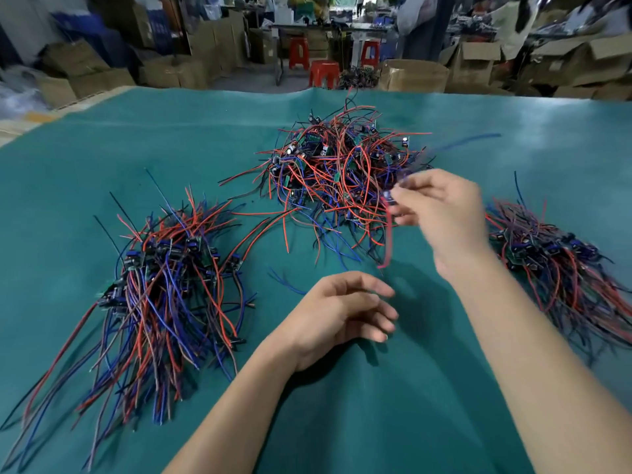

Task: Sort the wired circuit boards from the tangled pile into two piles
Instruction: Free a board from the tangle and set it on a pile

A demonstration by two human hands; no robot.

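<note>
3 heaps of wired circuit boards lie on the green desk (102, 138). The left sorted pile (160, 289) has its red, blue and black leads combed toward the near edge, and its boards are too overlapped to count. The left hand (338, 313) hovers above the desk with fingers loosely curled, holding nothing. Behind it sits the tangled pile (338, 172). The right hand (441, 213) pinches 1 small wired board (390, 200), blurred, its red lead dangling. The right sorted pile (561, 265) is partly hidden by the right forearm. 3 red stools (323, 73) stand beyond among blurred cardboard boxes (475, 63).
</note>
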